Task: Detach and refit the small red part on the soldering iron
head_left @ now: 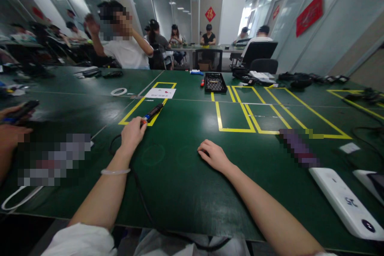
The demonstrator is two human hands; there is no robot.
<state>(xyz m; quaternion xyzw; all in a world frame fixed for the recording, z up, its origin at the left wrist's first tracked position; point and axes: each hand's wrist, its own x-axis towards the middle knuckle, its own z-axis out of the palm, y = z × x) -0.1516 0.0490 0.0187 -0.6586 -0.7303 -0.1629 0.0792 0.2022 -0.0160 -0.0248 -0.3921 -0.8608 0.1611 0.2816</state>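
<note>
My left hand [132,131] reaches forward over the green table [186,176] and closes on the near end of a black pen-shaped tool [153,112] with a red and blue band. The tool lies across a yellow tape line, and a black cable [141,196] runs from it back toward me. A clear bangle sits on my left wrist. My right hand [213,154] rests on the table to the right, fingers loosely curled, with nothing visible in it.
A white card [160,93] and a black tray [215,82] lie further out among yellow tape rectangles. White devices [345,202] sit at the near right. Another person's hand holds a phone [22,111] at the left. Several people sit at the far side.
</note>
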